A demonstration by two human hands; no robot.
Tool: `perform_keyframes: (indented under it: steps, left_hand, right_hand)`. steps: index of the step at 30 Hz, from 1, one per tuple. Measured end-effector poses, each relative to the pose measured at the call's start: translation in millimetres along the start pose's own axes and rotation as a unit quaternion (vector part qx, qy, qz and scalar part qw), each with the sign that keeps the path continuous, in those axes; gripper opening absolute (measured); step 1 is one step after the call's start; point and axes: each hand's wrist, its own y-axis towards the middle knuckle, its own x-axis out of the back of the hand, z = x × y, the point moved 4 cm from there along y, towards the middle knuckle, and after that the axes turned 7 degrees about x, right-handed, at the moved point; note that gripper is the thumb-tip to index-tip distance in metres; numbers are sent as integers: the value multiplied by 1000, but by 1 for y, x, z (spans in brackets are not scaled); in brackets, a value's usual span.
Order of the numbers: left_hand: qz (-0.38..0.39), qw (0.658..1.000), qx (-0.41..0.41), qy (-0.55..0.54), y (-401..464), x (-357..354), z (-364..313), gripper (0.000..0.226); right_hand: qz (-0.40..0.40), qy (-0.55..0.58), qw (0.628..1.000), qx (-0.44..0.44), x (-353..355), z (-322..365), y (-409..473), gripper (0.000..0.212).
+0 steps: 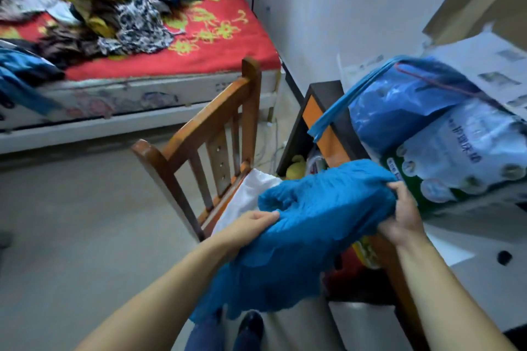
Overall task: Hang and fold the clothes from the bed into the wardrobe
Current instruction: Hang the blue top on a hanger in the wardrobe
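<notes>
A bright blue garment is bunched up in front of me, above the seat of a wooden chair. My left hand grips its left side and my right hand grips its right upper edge. Its lower part hangs down toward my feet. A white cloth lies on the chair seat beneath it. At the upper left stands the bed with a red flowered cover, and a pile of mixed clothes lies spread over it. No wardrobe interior is visible.
A dark cabinet with an orange front stands right of the chair. On the right lie a blue plastic bag, a pack of paper rolls and a white surface. Bare floor lies at the left.
</notes>
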Motion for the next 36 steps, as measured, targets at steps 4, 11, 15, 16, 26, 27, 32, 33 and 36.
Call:
perform_keyframes:
  steps: [4, 11, 15, 16, 26, 27, 32, 33, 36]
  left_hand:
    - [24, 998, 43, 32, -1, -1, -6, 52]
    - [152, 926, 35, -343, -20, -22, -32, 75]
    - [146, 922, -31, -358, -65, -13, -53, 26]
    - [125, 930, -47, -341, -76, -5, -52, 20]
    - [66, 863, -228, -446, -261, 156, 68, 55]
    - [59, 858, -247, -447, -283, 163, 76, 50]
    - [-62, 838, -308, -446, -372, 221, 113, 33]
    - [-88, 830, -318, -449, -389, 236, 122, 41]
    - [-175, 799, -344, -460, -442, 274, 147, 27]
  right_hand:
    - [116, 18, 993, -4, -51, 31, -29, 48]
    - [222, -60, 968, -105, -105, 22, -74, 12]
    - [440, -337, 814, -173, -128, -41, -126, 19]
    - [485, -409, 754, -168, -130, -53, -135, 20]
    - [312, -371, 875, 8, -179, -97, -153, 79]
    - [361, -442, 821, 10, -200, -134, -161, 81]
    - [574, -568, 586, 70, -320, -290, -239, 49]
    - [584, -556, 582, 100, -343, -301, -252, 39]
    - [562, -508, 647, 81, -391, -312, -274, 30]
